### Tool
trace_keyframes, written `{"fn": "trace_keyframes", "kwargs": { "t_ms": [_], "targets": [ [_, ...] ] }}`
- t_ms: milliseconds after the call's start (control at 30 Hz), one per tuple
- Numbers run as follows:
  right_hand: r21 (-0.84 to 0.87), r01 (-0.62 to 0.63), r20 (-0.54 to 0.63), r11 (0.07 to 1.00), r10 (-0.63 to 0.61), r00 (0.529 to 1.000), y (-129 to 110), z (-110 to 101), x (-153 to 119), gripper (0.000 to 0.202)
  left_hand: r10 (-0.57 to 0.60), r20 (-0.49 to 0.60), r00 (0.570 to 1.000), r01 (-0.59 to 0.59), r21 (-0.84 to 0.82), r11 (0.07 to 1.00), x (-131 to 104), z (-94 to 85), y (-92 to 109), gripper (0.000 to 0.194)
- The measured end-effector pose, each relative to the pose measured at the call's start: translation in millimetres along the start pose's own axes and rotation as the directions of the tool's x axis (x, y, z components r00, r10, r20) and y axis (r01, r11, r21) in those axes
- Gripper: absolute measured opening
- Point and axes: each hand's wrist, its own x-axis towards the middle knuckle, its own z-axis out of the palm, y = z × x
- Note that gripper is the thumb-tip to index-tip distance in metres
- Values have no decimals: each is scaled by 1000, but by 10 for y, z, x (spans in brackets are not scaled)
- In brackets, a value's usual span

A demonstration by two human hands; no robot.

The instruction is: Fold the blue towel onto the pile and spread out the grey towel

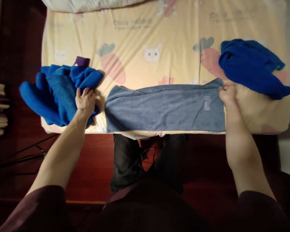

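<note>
a: where is the left hand (85, 100)?
b: it rests on the heap of bright blue towels (60, 93) at the left side of the bed (140, 35), fingers spread and pressing into the cloth, not closed around it.
a: and the right hand (227, 93)?
b: it pinches the right end of the grey-blue towel (164, 108), fingers together on its far corner.
a: where does that towel lie?
b: flat and folded lengthwise along the near edge of the bed, between both hands. another blue towel (252, 66) sits bunched just beyond the right hand.
</note>
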Motion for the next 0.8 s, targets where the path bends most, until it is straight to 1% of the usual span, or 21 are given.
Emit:
{"fn": "trace_keyframes", "kwargs": {
  "t_ms": [67,100,133,167,200,267,300,333,400,467,500,567,633,667,733,800],
  "targets": [
    [117,42,56,992,-49,997,-15,-6,8,53,-80,-2,997,80,86,993,129,-16,100,40],
    [165,60,72,984,-73,995,-38,-13,5,60,-98,10,995,96,115,989,222,-22,174,45],
    [199,76,78,977,-93,993,-68,-20,2,67,-85,34,996,80,120,989,329,-27,258,51],
    [217,97,74,971,-115,991,-103,-27,-1,73,-40,68,997,33,101,994,448,-32,348,57],
    [217,121,66,969,-138,988,-137,-32,2,77,31,110,993,-38,59,998,574,-37,438,61],
    [181,167,50,969,-178,983,-195,-41,30,78,173,204,964,-172,-24,985,828,-52,595,60],
    [149,189,49,971,-198,979,-215,-47,56,75,216,255,943,-212,-40,976,946,-65,651,56],
    [110,216,48,970,-222,974,-229,-56,89,68,230,312,922,-231,-34,972,1054,-82,686,50],
    [19,283,50,959,-283,958,-245,-92,162,49,187,417,889,-221,33,975,1222,-133,682,39],
    [-61,324,58,944,-321,945,-256,-161,222,31,127,451,884,-198,114,973,1309,-200,583,31],
    [-88,329,63,940,-325,944,-262,-205,242,28,108,436,893,-184,137,973,1320,-233,510,30],
    [-112,308,67,945,-302,951,-274,-301,265,29,72,348,935,-122,125,985,1282,-288,350,34],
    [-120,284,48,951,-280,959,-281,-378,284,30,2,238,971,-14,50,999,1197,-309,223,42],
    [-125,276,32,953,-274,961,-280,-398,300,29,-42,196,980,44,-5,999,1153,-302,185,45],
    [-133,268,3,954,-270,963,-275,-388,353,28,-144,153,978,163,-121,979,1098,-250,162,47],
    [-142,259,-16,955,-264,964,-275,-305,433,26,-255,131,958,278,-214,936,1108,-150,190,46]
  ]
}}
